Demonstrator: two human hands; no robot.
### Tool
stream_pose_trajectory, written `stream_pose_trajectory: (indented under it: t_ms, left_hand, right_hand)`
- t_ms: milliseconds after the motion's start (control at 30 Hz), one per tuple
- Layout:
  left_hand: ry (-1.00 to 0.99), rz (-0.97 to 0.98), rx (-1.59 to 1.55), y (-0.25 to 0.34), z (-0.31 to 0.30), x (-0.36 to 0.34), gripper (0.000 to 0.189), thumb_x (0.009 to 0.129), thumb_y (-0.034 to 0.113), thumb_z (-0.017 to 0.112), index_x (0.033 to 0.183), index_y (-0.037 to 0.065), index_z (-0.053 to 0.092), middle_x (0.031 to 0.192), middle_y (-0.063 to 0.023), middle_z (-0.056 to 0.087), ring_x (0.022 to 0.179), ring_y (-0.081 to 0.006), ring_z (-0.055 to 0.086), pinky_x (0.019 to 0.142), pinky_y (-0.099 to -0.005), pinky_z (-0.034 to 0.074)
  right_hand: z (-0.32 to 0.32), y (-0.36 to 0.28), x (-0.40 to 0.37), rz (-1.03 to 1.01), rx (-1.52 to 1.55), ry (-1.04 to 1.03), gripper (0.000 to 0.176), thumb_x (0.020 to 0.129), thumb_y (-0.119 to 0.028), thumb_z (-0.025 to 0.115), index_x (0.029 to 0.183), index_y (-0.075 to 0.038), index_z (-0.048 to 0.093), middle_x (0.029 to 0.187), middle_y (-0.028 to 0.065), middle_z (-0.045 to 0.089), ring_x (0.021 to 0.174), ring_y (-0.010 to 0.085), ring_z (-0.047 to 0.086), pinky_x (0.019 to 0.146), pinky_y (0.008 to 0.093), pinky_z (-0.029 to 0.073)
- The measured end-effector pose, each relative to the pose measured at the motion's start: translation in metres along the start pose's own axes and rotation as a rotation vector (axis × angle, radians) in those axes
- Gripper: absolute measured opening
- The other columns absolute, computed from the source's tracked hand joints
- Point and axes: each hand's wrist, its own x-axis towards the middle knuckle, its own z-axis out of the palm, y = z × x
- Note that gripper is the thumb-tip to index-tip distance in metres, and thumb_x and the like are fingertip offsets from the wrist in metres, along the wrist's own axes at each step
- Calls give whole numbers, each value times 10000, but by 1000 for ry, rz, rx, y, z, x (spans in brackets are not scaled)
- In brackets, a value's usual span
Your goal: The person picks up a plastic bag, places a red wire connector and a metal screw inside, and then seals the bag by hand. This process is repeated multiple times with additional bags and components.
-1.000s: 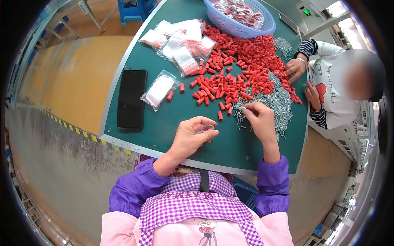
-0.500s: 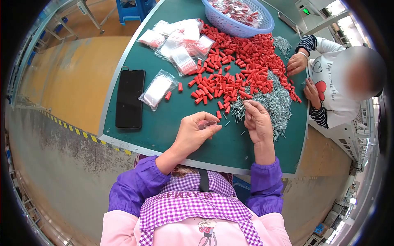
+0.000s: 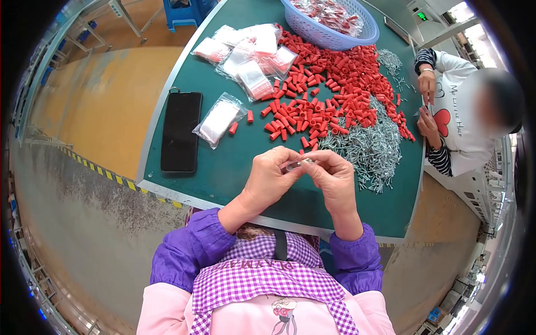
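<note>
Above the green table's near edge, my left hand (image 3: 265,178) pinches a small clear plastic bag (image 3: 290,167), with its mouth toward the right. My right hand (image 3: 334,181) meets it there, thumb and forefinger closed on small silvery screws (image 3: 307,161) at the bag's mouth; how many is hidden by the fingers. Just beyond both hands spreads a heap of red tapered plastic caps (image 3: 346,72). A pile of loose silvery screws (image 3: 368,153) lies beyond my right hand, touching the caps.
Packs of clear bags (image 3: 254,78) lie left of the caps, with one separate pack (image 3: 219,121) nearer. A black phone (image 3: 181,132) rests by the left edge. At the back stands a blue basket (image 3: 329,38) of filled bags. A co-worker (image 3: 460,111) handles something small at the right edge.
My right hand has moved left from beside the screw pile to the bag in my left hand. The co-worker's upper hand has drawn back from the caps toward their other hand.
</note>
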Motion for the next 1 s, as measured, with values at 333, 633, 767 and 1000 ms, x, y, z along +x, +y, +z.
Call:
stream_pose_trajectory:
  t_ms: [333,633,767,1000]
  left_hand:
    - [41,89,140,1,-4,2,194,721,-6,736,895,-14,652,782,-45,623,671,-75,556,598,-238,469]
    - [26,-7,86,6,-11,-3,216,747,57,773,904,4,634,784,-4,609,640,-31,519,562,-196,444]
    - [-6,-97,-20,2,-13,-2,229,743,75,785,895,5,629,751,6,603,639,-23,518,565,-194,444]
    - [41,-3,73,3,-23,-2,231,728,91,802,858,2,634,764,-13,619,693,-47,540,625,-215,469]
  right_hand:
    - [0,4,-5,-77,-137,-68,187,842,-19,685,1028,-23,659,715,-57,545,620,-10,443,524,155,313]
    - [-11,5,3,-260,-767,151,176,833,-51,673,997,6,646,906,77,623,675,102,593,649,208,468]
    - [3,12,11,-367,-1058,129,363,751,-92,721,1090,-12,619,1030,134,595,887,282,636,746,347,524]
    - [-6,29,25,-595,-1288,-22,327,777,-16,605,1102,20,610,1084,175,604,950,310,618,805,372,515]
